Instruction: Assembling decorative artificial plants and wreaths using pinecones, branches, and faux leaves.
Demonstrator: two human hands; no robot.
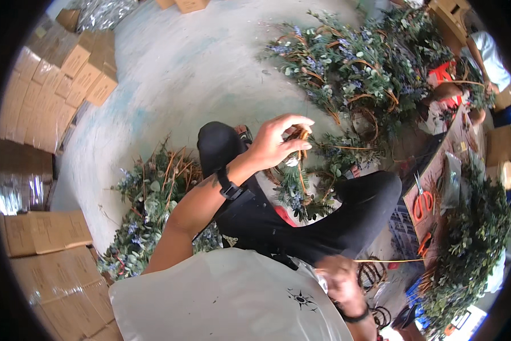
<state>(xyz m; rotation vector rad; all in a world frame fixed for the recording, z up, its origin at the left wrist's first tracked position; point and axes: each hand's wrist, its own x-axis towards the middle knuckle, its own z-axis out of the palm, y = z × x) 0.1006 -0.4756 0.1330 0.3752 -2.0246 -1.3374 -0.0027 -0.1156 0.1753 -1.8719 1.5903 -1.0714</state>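
Observation:
My left hand (275, 142), with a black band at the wrist, is raised above my knees. Its fingers are closed round the brown twig rim of a small wreath (295, 184) with green leaves and pale purple flowers, which hangs down between my legs. Low at my right side, by my hip, is my right hand (338, 278), smeared by motion so its fingers cannot be made out. A thin yellow strip (389, 261) runs from beside it toward the bench. Several coiled dark twig rings (371, 274) lie just beyond that hand.
Finished-looking wreaths (346, 62) pile up at the far right, and more greenery (147, 210) lies on the left floor. Orange-handled scissors (422, 204) and pliers (426, 243) rest on the low bench (420, 224). Cardboard boxes (50, 85) stack along the left. Another person (488, 62) sits at right.

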